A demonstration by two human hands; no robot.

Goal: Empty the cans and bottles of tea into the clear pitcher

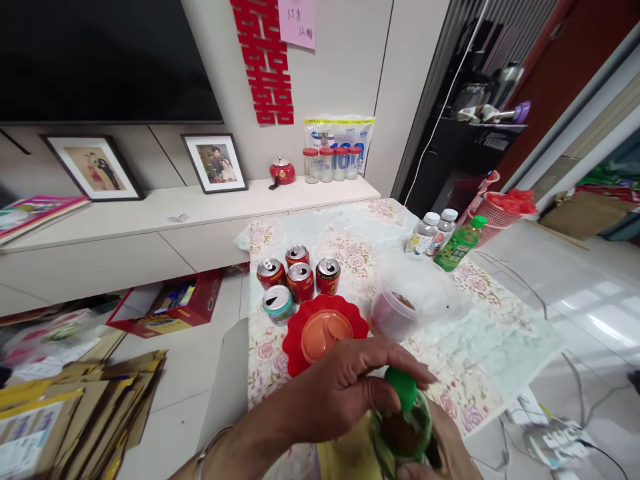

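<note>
My left hand reaches in from the lower left, thumb and fingers closed around a green cap. Under the cap is a clear plastic bottle with green on its sides and something brown inside; whether the cap touches its neck I cannot tell. My right hand wraps round the bottle at the bottom edge, partly cut off. Just beyond my left hand lies a red scalloped plate with an orange dish on it. A translucent plastic tub with something brown inside stands beside the plate.
Several opened drink cans stand behind the plate. Two white-capped bottles and a green-capped drink bottle stand at the table's right. Red-lidded jars line the cabinet. Flattened cardboard lies on the left floor; cables and a power strip lie right.
</note>
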